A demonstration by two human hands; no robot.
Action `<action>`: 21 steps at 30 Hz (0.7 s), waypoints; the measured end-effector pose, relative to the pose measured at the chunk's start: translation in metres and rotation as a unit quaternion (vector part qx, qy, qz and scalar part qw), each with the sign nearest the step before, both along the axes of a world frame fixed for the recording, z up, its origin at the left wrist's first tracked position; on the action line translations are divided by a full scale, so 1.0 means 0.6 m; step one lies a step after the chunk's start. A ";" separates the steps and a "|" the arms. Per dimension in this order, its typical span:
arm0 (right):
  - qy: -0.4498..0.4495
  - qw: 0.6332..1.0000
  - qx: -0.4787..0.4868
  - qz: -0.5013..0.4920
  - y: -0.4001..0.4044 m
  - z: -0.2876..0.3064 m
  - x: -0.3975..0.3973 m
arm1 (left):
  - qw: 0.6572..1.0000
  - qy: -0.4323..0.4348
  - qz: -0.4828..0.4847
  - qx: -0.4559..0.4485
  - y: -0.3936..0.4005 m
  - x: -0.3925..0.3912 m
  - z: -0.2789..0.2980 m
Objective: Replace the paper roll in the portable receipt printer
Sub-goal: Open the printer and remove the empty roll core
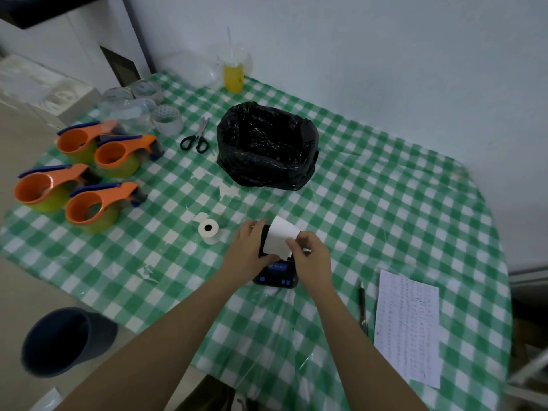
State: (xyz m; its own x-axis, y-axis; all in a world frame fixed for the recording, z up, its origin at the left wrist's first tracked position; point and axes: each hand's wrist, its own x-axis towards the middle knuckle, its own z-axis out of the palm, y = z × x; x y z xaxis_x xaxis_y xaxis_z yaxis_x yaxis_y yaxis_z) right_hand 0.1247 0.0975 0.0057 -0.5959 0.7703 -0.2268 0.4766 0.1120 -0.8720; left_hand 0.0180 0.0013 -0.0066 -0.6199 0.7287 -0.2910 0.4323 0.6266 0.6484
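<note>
the left hand [249,247] is gripping the printer's [275,272] left side while the right hand [308,253] is pinching the paper strip [280,237] above it; a paper roll [209,230] is lying left of the printer on the tabletop [385,203].

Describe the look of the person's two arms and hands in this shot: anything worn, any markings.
Both forearms are bare as far as the frame shows: no sleeves, gloves, watch or bracelet in view. The left hand and right hand show no rings or markings that can be made out, and the fingers are uncovered. The picture is too soft to tell anything about the nails.
</note>
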 end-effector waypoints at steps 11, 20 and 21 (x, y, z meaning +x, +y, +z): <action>0.213 0.976 0.032 -0.039 0.084 0.192 -0.193 | 0.995 0.045 0.067 0.059 0.009 -0.129 0.074; 0.184 0.979 0.057 -0.062 0.151 0.198 -0.339 | 0.991 0.092 0.078 0.060 0.045 -0.236 0.135; 0.155 0.985 0.053 -0.054 0.156 0.190 -0.346 | 0.991 0.091 0.079 0.056 0.048 -0.243 0.137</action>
